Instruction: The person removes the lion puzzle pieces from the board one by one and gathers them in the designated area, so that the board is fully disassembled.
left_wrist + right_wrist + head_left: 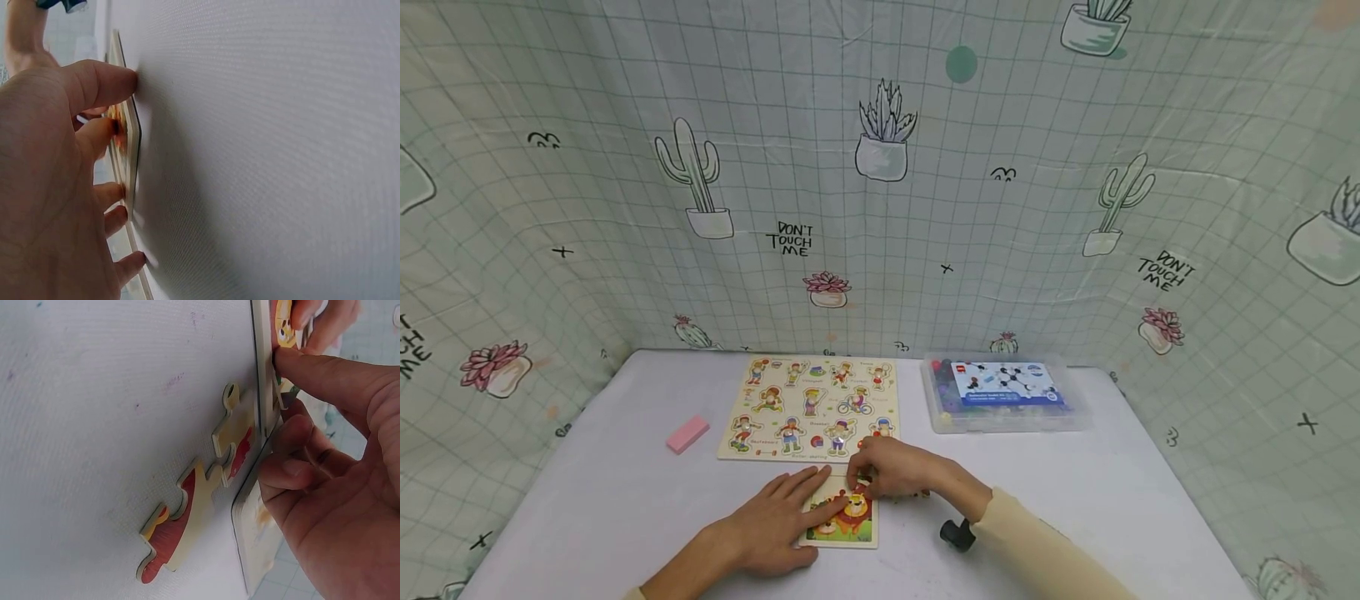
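A small wooden jigsaw board [850, 544] with a lion picture lies on the table in front of the person. The left hand [766, 525] rests at its left side with fingers spread, the index finger reaching across the lion. At the upper right of the board, the right hand [895, 468] pinches a puzzle piece [282, 395] between thumb and curled fingers; most of the piece is hidden. Beside the board, under the right hand, two loose puzzle pieces show in the right wrist view, a red and cream one [178, 528] and a smaller one [220, 439].
Behind the jigsaw lies a larger wooden sports-figure puzzle board [797, 417]. A clear plastic case [1007, 396] with a blue label stands at the back right. A pink block [688, 434] lies to the left, and a black object [957, 534] beside the right forearm.
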The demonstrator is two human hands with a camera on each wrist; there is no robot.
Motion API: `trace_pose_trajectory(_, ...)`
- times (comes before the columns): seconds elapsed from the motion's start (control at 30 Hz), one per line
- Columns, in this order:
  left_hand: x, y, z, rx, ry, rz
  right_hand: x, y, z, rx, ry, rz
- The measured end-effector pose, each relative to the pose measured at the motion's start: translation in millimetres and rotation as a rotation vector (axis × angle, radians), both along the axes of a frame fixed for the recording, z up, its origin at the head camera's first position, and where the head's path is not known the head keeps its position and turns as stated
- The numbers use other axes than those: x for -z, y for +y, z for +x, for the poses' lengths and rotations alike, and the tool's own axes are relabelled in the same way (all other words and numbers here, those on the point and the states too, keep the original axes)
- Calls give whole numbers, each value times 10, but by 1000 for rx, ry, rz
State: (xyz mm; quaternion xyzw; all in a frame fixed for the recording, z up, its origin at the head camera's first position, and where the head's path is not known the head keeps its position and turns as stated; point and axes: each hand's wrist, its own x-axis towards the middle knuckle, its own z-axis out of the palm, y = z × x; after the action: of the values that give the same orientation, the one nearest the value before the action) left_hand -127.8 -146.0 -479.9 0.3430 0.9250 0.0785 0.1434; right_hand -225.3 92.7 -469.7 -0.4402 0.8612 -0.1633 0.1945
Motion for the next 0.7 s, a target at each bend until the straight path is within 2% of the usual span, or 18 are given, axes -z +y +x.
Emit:
trace_pose_trajectory(0.43, -12, 14, 9, -11, 4, -5, -14, 20, 4, 23, -6, -31)
trace_pose_trajectory(0.7, 6, -6, -1, -2, 3, 9, -19, 13, 18, 106, -55, -39)
